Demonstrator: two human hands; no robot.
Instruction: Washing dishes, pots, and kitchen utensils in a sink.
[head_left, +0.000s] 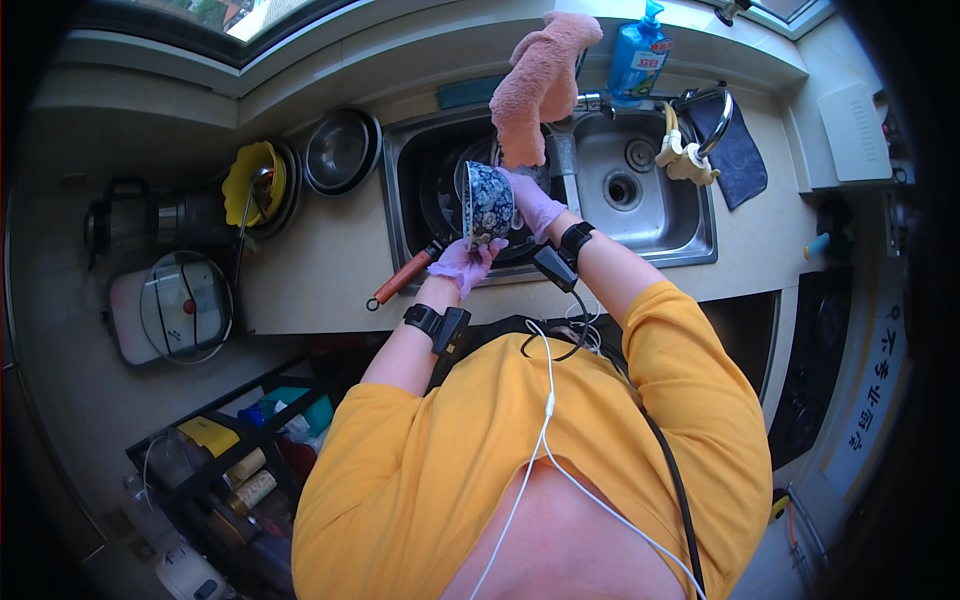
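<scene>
A blue-and-white floral bowl (491, 204) is tipped on its side above the left sink basin (409, 161). Gloved in thin purple, my left hand (466, 262) grips its lower edge. My right hand (531, 204), gloved alike, is against the bowl's right side near the base; its fingertips are partly hidden. Beneath the bowl, dark cookware lies in the basin, and a pan's reddish-brown handle (405, 276) sticks out over the front rim. A pink cloth (544, 90) hangs just behind the bowl, over the faucet area.
Right of the hands is a second steel basin (619, 150), with a curved chrome spout (721, 124) near its far corner. A blue pump bottle (637, 60) stands behind. On the left counter are metal bowls (341, 150), a yellow scalloped bowl (255, 180) with a ladle, and a glass lid (187, 307).
</scene>
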